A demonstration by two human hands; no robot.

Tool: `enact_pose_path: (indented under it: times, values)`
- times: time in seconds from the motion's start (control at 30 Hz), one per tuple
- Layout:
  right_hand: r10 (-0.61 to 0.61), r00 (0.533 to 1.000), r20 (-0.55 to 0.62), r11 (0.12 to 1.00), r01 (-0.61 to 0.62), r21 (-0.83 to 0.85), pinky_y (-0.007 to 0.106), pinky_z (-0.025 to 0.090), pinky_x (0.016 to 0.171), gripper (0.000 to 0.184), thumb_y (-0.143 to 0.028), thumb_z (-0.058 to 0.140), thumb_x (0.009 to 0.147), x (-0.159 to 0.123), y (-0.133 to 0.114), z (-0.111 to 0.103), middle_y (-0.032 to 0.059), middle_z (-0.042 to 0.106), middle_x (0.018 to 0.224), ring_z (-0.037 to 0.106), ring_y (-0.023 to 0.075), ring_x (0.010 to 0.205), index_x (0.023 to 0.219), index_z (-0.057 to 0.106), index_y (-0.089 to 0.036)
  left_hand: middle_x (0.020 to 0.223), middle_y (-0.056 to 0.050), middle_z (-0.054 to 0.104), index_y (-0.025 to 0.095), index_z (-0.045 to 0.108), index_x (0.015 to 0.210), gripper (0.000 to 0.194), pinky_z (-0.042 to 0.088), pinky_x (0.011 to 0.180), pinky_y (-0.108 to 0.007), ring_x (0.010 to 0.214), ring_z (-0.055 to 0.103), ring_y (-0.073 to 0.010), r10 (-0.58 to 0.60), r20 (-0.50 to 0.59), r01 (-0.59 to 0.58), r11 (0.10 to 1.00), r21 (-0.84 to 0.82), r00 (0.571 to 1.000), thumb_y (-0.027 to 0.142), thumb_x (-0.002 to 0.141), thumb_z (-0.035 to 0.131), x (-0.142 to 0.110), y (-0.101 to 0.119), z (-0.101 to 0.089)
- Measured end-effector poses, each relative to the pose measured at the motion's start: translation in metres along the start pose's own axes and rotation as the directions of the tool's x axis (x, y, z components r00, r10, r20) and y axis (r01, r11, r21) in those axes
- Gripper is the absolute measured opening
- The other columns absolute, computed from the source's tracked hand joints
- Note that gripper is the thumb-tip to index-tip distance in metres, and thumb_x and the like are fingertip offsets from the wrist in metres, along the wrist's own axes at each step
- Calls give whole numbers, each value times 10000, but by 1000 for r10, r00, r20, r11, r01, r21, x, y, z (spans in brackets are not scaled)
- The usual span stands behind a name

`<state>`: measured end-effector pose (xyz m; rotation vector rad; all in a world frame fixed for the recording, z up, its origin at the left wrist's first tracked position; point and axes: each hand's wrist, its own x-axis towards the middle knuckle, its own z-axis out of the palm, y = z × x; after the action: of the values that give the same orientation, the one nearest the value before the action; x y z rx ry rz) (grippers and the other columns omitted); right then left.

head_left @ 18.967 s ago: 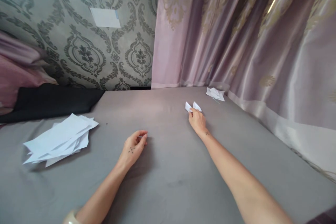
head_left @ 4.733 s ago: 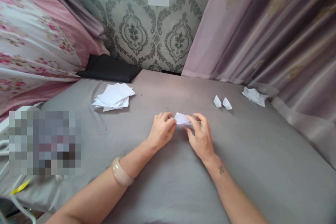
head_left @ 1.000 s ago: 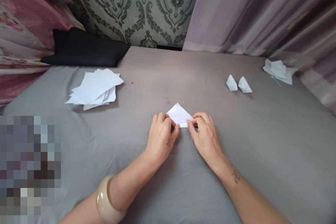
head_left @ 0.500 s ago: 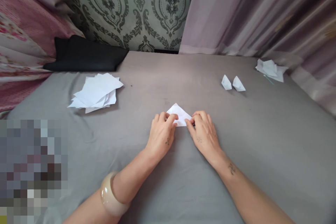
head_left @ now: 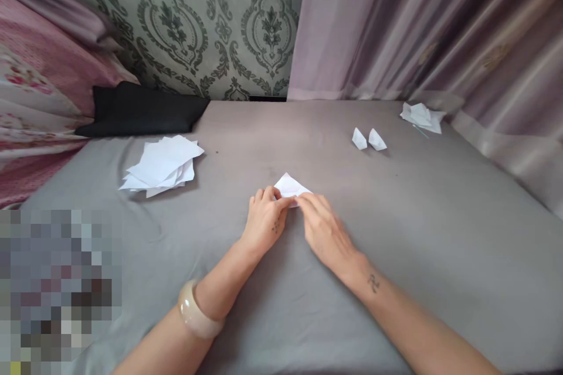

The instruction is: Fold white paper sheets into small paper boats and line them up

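folded white paper (head_left: 290, 184), apex forward, long axis left to right

folded sheet (head_left: 287, 183): matt paper | bedcover (head_left: 281, 316): matt cloth | bangle (head_left: 193, 312): smooth, glossy

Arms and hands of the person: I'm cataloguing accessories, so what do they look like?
No sleeves or gloves show. The left forearm wears a thick, glossy, cream bangle, and the left hand bears a cluster of small dark marks. The right forearm has a dark angular mark near the right hand.
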<state>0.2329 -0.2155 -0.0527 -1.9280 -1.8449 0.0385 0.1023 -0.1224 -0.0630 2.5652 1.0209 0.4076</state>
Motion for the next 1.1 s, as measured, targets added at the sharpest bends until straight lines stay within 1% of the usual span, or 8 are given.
enact_pose_path:
  times: [0.17, 0.37, 0.5, 0.63, 0.83, 0.93, 1.03, 1.1]
  values:
    - [49, 995, 83, 997, -43, -70, 405, 496, 855, 383, -260, 390, 950, -5, -25, 7, 162, 563, 1189, 522, 277, 1078, 1294, 470, -110, 973, -73, 543, 321, 649, 1126, 294, 366, 778, -354, 873, 476, -223, -45, -40, 44, 999, -17, 998, 299, 920, 440, 0, -4, 4]
    - [70, 991, 114, 988, -52, -147, 427, 500, 805, 430, -340, 395, 947, -4, -23, 4, 163, 569, 1115, 511, 290, 1011, 1302, 474, -110, 1036, -104, 515, 233, 532, 1235, 360, 403, 813, -404, 912, 480, -245, -124, -92, 123, 992, -21, 988, 306, 886, 483, -3, -8, 8]
    - [69, 990, 122, 984, -47, -173, 423, 500, 774, 429, -335, 389, 947, -2, -24, 2, 160, 575, 1075, 506, 286, 977, 1305, 475, -114, 1156, -134, 466, 198, 504, 1233, 476, 422, 856, -443, 1000, 497, -261, -188, -165, 166, 976, -140, 968, 313, 786, 618, -2, -17, 7]
    - [62, 989, 132, 979, -35, -200, 415, 498, 760, 425, -318, 369, 952, -1, -23, 2, 162, 573, 1083, 501, 290, 986, 1302, 482, -104, 993, -97, 549, 155, 613, 1019, 304, 450, 831, -386, 884, 543, -208, -300, -132, 248, 918, -310, 945, 338, 777, 621, 12, -22, 1]
    - [55, 992, 110, 982, -34, -184, 397, 510, 746, 393, -301, 341, 958, 0, -18, 5, 149, 570, 1099, 510, 279, 1005, 1269, 514, -134, 704, -19, 580, 173, 599, 726, 138, 427, 665, -286, 676, 541, -163, -342, -60, 314, 908, -277, 938, 294, 786, 571, 21, -14, -9]
    - [27, 996, 81, 991, -16, -134, 392, 512, 793, 362, -272, 358, 953, 2, -13, 6, 146, 567, 1135, 508, 268, 1043, 1243, 531, -142, 615, 21, 578, 183, 583, 858, 129, 404, 565, -242, 553, 543, -133, -396, -15, 357, 841, -406, 918, 290, 805, 534, 11, -7, -12]
    - [-4, 998, 57, 998, 8, -65, 387, 506, 835, 335, -242, 367, 949, 8, -2, 6, 132, 561, 1183, 500, 253, 1091, 1216, 554, -166, 607, 53, 589, 196, 466, 1168, 341, 409, 496, -211, 438, 549, -103, -393, 118, 386, 722, -575, 912, 253, 832, 482, -1, 3, -10]
    - [-18, 998, 60, 1000, 19, -12, 372, 503, 842, 319, -230, 371, 949, 12, 8, 4, 114, 562, 1193, 498, 238, 1109, 1193, 573, -193, 641, 53, 608, 210, 400, 1252, 419, 409, 464, -193, 396, 549, -84, -372, 214, 417, 643, -642, 903, 224, 838, 459, -7, 11, -8]
